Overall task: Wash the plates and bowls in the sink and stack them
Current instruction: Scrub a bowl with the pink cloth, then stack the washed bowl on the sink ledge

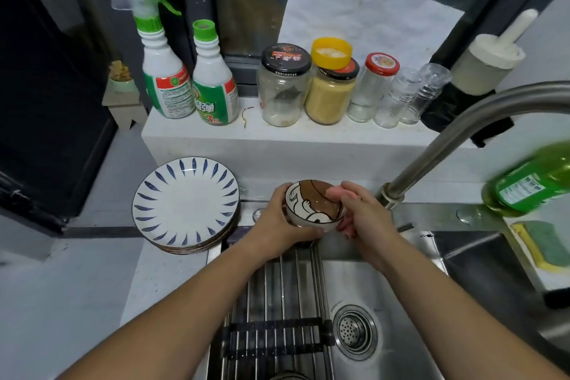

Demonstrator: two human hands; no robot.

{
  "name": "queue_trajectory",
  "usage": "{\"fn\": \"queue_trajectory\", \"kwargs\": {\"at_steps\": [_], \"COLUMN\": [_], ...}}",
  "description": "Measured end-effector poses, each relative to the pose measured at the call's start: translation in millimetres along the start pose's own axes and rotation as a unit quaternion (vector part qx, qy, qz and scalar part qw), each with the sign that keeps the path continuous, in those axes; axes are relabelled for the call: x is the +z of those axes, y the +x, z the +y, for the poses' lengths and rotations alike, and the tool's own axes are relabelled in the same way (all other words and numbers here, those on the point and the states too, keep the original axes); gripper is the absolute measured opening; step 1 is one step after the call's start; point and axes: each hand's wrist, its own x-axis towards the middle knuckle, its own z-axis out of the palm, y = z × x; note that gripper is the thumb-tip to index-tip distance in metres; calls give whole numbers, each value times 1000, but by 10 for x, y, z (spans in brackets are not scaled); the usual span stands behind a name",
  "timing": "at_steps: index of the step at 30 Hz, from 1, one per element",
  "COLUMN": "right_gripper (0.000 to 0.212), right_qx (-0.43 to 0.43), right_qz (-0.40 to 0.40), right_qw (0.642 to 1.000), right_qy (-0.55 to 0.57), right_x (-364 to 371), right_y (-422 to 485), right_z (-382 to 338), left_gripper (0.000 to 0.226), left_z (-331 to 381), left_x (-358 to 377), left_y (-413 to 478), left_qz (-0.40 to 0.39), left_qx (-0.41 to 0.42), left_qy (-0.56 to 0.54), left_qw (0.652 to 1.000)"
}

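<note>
Bowl [311,203] held over far side of sink [401,302], above far end of rack [277,293], just right of plate stack [185,203] on bench [157,271].
Left grip [279,222] curled round left wall and base.
Right grip [364,213] clamped on right side.
Judged: glazed ceramic, stiff, light, brittle, likely slippery if wet.
Best held at rim and foot, both sides supported.

Home kitchen: steel sink [385,281] w/ faucet [456,133], dish soap [530,182], sponge [539,244], jars on ledge [283,86].
</note>
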Motion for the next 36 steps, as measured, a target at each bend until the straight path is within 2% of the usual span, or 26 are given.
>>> {"fn": "queue_trajectory", "kwargs": {"at_steps": [4,9,14,20,23,29,33,35,36], "right_gripper": [32,32,21,27,21,29,34,34,30], "right_qx": [-20,-49,-50,-55,-102,-243,-273,-266,-255], "right_qz": [18,26,18,23,42,72,51,26,15], "right_qw": [1000,998,999,997,992,960,954,959,963], "right_qy": [4,-25,-5,-45,-62,-115,-115,-95,-87], "right_x": [-4,12,45,34,55,-2,-83,-177,-232], "right_y": [200,307,342,422,437,308,22,-139,-220], "right_z": [51,91,137,147,198,170,177,262,315], "left_gripper": [102,93,91,90,88,75,82,91,84], "left_z": [-78,-126,-163,-169,-163,-123,-107,-125,-92], "left_x": [20,62,87,118,136,208,271,294,291], "left_y": [216,353,363,385,373,391,230,42,-100], "left_qz": [-6,-3,10,20,29,46,100,94,88], "left_qx": [30,47,48,48,50,53,20,-4,-15], "left_qy": [34,22,15,26,41,89,126,108,85], "left_qw": [999,999,999,998,997,994,987,990,992]}}
